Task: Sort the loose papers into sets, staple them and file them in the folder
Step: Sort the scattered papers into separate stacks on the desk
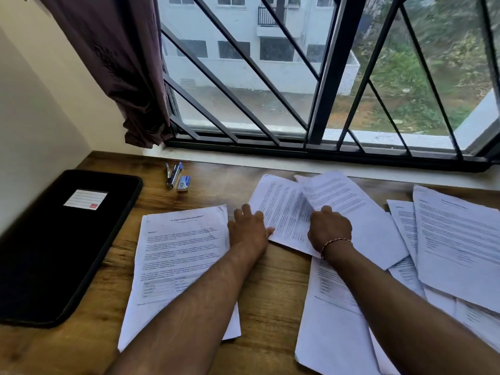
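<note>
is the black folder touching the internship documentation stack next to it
Apart. The head view shows a strip of bare wooden table between the black folder and the Internship Documentation stack.

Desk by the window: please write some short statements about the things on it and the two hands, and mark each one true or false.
1. The black folder lies closed on the left of the desk. True.
2. The stapler lies on the folder. False: it lies on the bare desk, beside a small box.
3. The left hand grips the stapler. False: it rests flat at the edge of a printed sheet.
4. The right hand grips a second sheet. True.
5. Loose papers overlap on the right. True.
</note>
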